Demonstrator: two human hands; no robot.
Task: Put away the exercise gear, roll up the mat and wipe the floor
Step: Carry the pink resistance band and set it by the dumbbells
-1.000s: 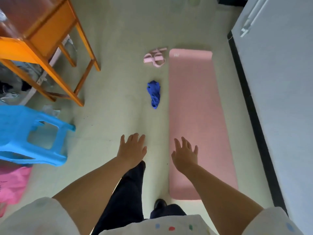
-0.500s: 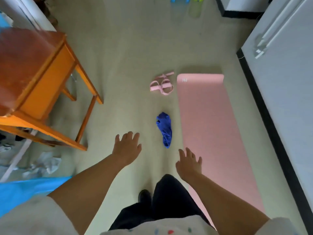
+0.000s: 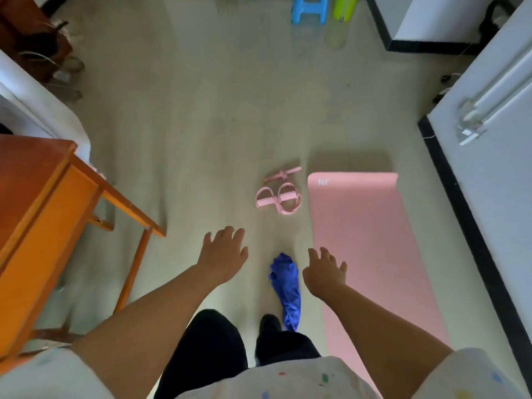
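Open floor lies ahead, between the orange counter on the left and the white wall on the right. The mat, pink bands and blue cloth lie across it; a stool stands at the far end.

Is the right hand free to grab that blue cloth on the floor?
Probably yes. The right hand is open, holds nothing and hovers just beside the blue cloth, with nothing between them; the person would likely need to bend down.
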